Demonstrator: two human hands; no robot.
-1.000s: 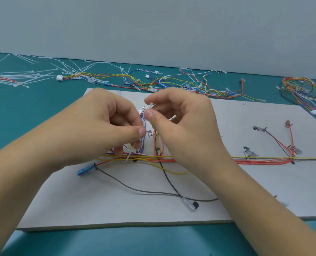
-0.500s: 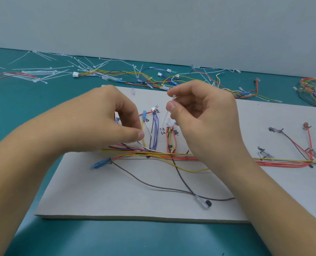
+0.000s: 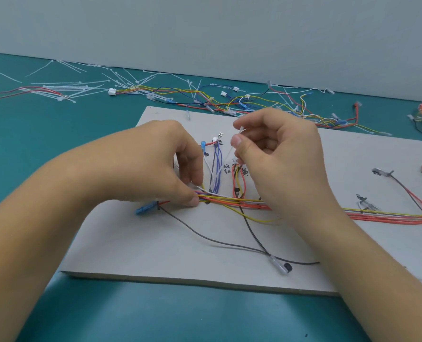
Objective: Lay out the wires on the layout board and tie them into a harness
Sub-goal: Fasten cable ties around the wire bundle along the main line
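The wire bundle (image 3: 229, 201) lies across the middle of the board (image 3: 155, 243), running off toward 3 o'clock. We judge this to be the tying step: our left hand (image 3: 160, 166) pinches the bundle at its 9 o'clock end, and our right hand (image 3: 279, 156), at 1 o'clock of that pinch, grips a white cable tie (image 3: 240, 131) between thumb and forefinger. Next we must pass the tie round the gathered wires beside the pinch without letting them spread; spare ties (image 3: 81, 87) lie at 11 o'clock.
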